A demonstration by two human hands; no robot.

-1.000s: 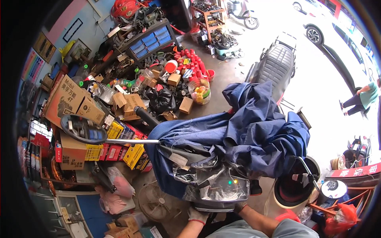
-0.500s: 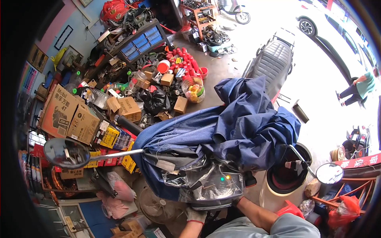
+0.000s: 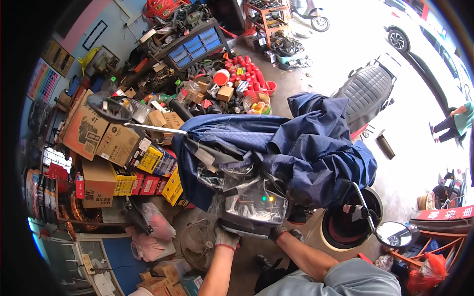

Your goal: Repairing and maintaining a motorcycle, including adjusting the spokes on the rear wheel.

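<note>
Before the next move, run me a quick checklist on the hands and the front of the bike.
1. Left hand at the near edge of the dark front unit: ok.
2. Right hand at that unit's right end: ok.
3. Firm finger grip on both sides: cannot tell; the fingers are mostly hidden.
4. Display free of wrapping: not ok; clear plastic covers it.
5. Indicator lights off: not ok; a green light and a yellow light glow.
6. Blue cover off the handlebar area: not ok; it drapes across.

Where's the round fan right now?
In the head view, the round fan is lower left of centre, between the pink bag and the gloved left hand.
</note>
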